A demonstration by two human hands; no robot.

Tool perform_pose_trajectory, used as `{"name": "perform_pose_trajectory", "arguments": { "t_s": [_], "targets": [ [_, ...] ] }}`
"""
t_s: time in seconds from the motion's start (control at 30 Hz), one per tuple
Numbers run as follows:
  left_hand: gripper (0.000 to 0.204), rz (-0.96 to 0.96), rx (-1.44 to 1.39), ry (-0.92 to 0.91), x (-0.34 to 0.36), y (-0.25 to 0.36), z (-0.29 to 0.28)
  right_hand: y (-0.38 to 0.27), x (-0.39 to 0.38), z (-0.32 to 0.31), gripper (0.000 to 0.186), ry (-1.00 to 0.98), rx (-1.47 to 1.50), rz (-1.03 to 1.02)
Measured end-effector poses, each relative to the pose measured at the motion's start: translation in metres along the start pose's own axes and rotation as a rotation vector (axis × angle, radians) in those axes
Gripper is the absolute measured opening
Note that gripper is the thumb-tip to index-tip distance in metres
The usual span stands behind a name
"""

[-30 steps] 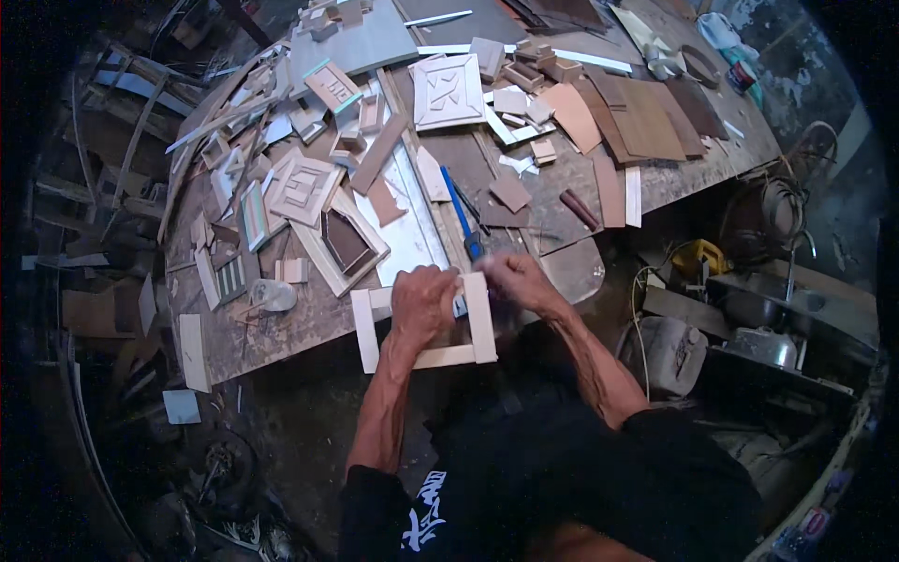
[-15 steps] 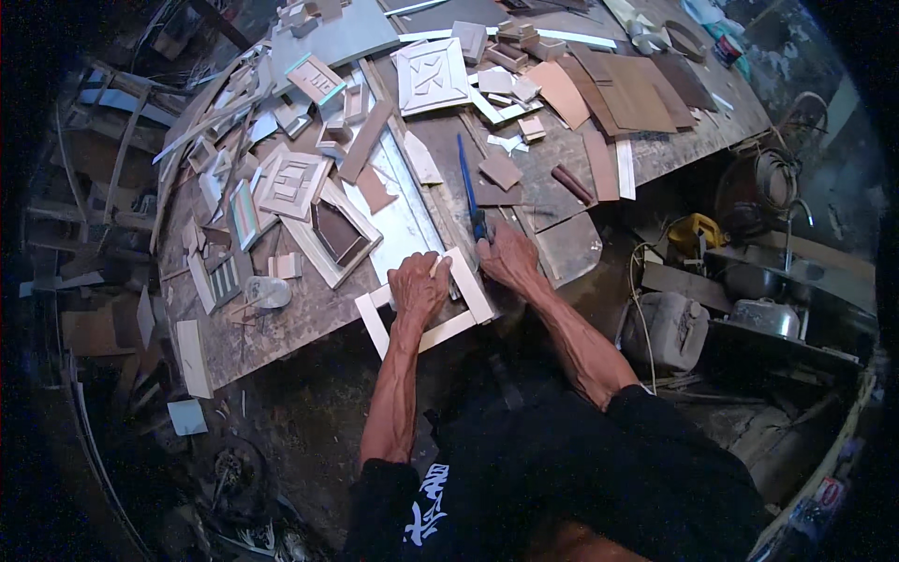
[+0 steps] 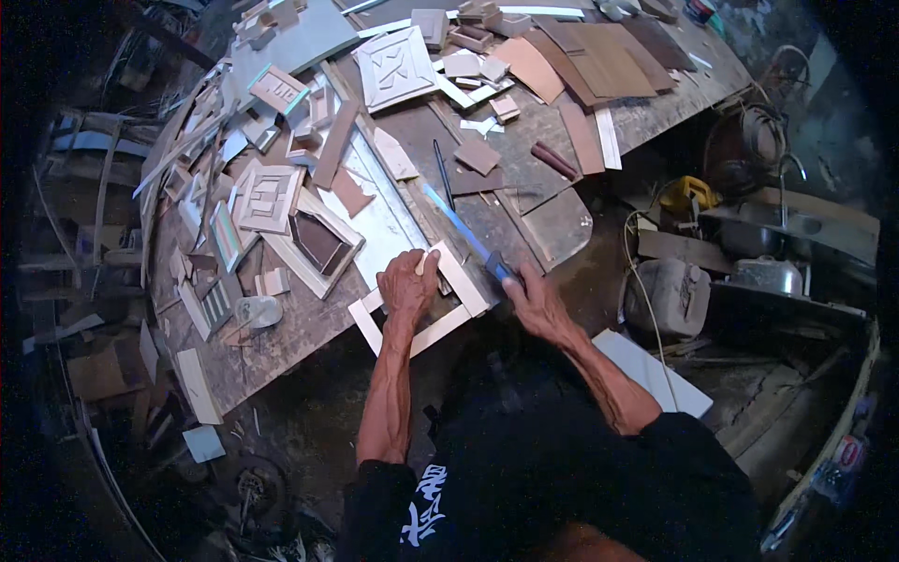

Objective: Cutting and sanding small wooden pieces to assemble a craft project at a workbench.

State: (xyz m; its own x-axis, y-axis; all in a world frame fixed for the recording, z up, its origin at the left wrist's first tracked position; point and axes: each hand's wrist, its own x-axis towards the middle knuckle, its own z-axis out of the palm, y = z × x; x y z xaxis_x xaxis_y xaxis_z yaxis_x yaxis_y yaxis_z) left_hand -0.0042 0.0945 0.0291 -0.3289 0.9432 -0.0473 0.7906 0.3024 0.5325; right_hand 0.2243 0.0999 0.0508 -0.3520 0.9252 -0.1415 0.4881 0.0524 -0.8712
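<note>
My left hand (image 3: 408, 278) presses down on a pale wooden frame (image 3: 461, 318) that lies at the near edge of the workbench (image 3: 290, 337). My right hand (image 3: 531, 298) grips the dark handle of a long blue-bladed file (image 3: 459, 225), whose blade runs up and left along the frame's right side and over the bench. The frame partly overhangs the bench edge.
Many wood offcuts, small carved frames (image 3: 267, 199) and panels (image 3: 398, 66) litter the bench. A dark pencil-like tool (image 3: 442, 173) lies near the blade. A white board (image 3: 655, 370), a grey canister (image 3: 676, 295) and a yellow tool (image 3: 688, 195) are at right on the floor.
My right hand has moved from on the frame to the file's handle at the frame's right side. My left hand stays on the frame. The view has shifted slightly.
</note>
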Motion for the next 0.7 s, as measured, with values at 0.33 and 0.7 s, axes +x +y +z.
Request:
{"name": "perform_pose_trajectory", "arguments": {
  "t_s": [0.33,0.7],
  "targets": [
    [0.039,0.002,-0.023,0.033,-0.002,0.009,0.000,0.005,-0.053,0.005,0.048,-0.149,-0.048,0.133],
    [0.041,0.007,0.007,0.040,-0.004,0.011,-0.002,-0.002,-0.067,-0.005,0.050,-0.127,-0.008,0.073]
  ]
}}
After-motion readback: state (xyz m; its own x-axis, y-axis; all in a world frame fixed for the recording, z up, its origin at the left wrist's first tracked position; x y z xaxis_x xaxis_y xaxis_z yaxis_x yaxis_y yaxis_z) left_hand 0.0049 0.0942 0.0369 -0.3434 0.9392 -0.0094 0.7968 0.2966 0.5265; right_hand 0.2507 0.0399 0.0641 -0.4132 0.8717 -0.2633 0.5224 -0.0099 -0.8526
